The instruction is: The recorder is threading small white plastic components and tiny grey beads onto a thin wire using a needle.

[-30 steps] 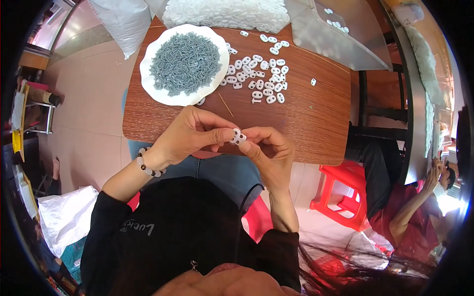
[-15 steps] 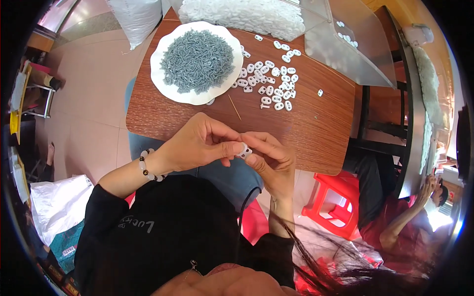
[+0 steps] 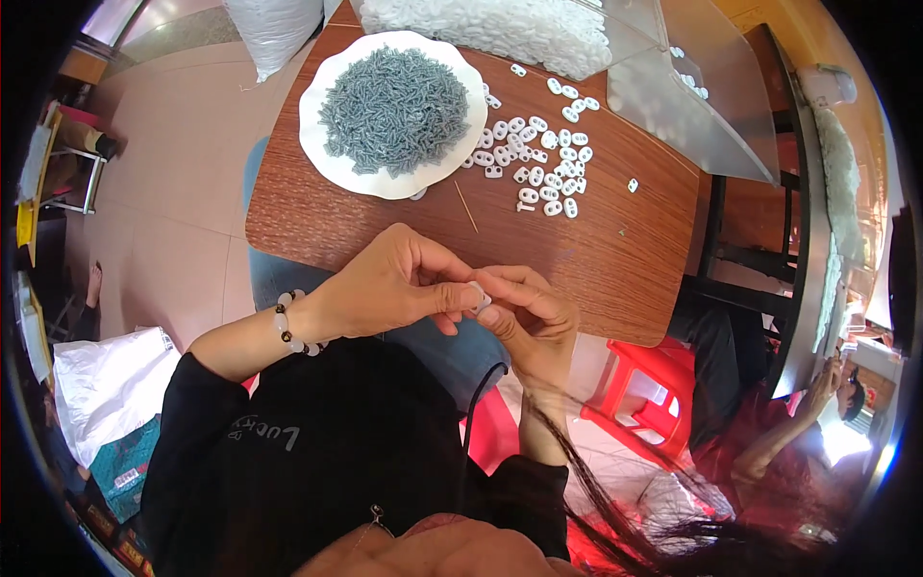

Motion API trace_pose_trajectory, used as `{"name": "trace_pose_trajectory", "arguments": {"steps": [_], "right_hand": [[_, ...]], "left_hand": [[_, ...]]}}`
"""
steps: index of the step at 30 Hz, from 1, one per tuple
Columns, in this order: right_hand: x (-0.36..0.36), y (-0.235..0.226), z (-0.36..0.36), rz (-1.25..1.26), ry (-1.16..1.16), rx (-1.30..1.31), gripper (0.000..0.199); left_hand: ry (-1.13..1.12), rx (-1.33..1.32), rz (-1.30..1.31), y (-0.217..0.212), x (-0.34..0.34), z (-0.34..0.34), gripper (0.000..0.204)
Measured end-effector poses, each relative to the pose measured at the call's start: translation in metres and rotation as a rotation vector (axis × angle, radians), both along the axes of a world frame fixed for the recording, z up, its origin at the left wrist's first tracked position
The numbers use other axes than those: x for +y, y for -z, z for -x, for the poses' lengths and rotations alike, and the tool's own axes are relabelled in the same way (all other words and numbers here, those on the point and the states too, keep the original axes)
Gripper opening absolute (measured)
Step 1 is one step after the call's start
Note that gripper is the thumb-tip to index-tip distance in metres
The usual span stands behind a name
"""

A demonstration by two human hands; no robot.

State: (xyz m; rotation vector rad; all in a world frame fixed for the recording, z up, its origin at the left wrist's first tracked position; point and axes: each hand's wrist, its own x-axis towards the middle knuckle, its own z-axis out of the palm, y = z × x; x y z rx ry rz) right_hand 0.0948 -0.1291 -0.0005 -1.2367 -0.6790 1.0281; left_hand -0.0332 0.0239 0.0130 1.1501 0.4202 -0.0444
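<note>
Between my two hands, just in front of the table edge, is a small white plastic cord lock (image 3: pixel 479 300). My left hand (image 3: pixel 409 288) pinches it with thumb and fingers, a beaded bracelet on its wrist. On its other side, the thumb and fingers of my right hand (image 3: pixel 535 322) close on the same piece. Fingertips cover most of it. Beyond my hands stands a white scalloped plate (image 3: pixel 315 159) heaped with small grey metal springs (image 3: pixel 394 111). Several loose two-holed white cord locks (image 3: pixel 531 195) lie scattered to its right.
A thin wooden stick (image 3: pixel 466 207) lies on the brown table (image 3: pixel 615 260). A large pile of white pieces (image 3: pixel 490 29) sits at the back beside a clear plastic panel (image 3: pixel 692 106). A red stool (image 3: pixel 639 394) and a seated person (image 3: pixel 769 442) are at right.
The cord lock has turned between my fingers, so its holes, visible before, are now mostly hidden. The table and its contents have shifted slightly in the view.
</note>
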Motion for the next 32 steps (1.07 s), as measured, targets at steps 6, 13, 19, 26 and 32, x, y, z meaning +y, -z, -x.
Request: {"name": "trace_pose_trajectory", "arguments": {"steps": [6, 13, 19, 26, 32], "right_hand": [[-0.002, 0.005, 0.000, 0.009, 0.032, -0.037, 0.033], [-0.002, 0.014, -0.001, -0.050, 0.042, 0.065, 0.041], [0.000, 0.016, -0.004, -0.107, -0.020, 0.066, 0.042], [0.003, 0.021, -0.004, -0.192, -0.125, -0.212, 0.048], [-0.004, 0.022, 0.001, -0.145, -0.161, -0.081, 0.049]], "left_hand": [[0.028, 0.000, -0.056, 0.006, -0.003, -0.001, 0.023], [-0.006, 0.014, -0.061, 0.004, -0.006, -0.004, 0.022], [-0.033, -0.044, -0.060, 0.000, -0.004, -0.004, 0.022], [0.094, 0.026, 0.121, -0.005, 0.001, 0.001, 0.021], [0.112, 0.023, 0.125, -0.007, 0.002, 0.006, 0.022]]}}
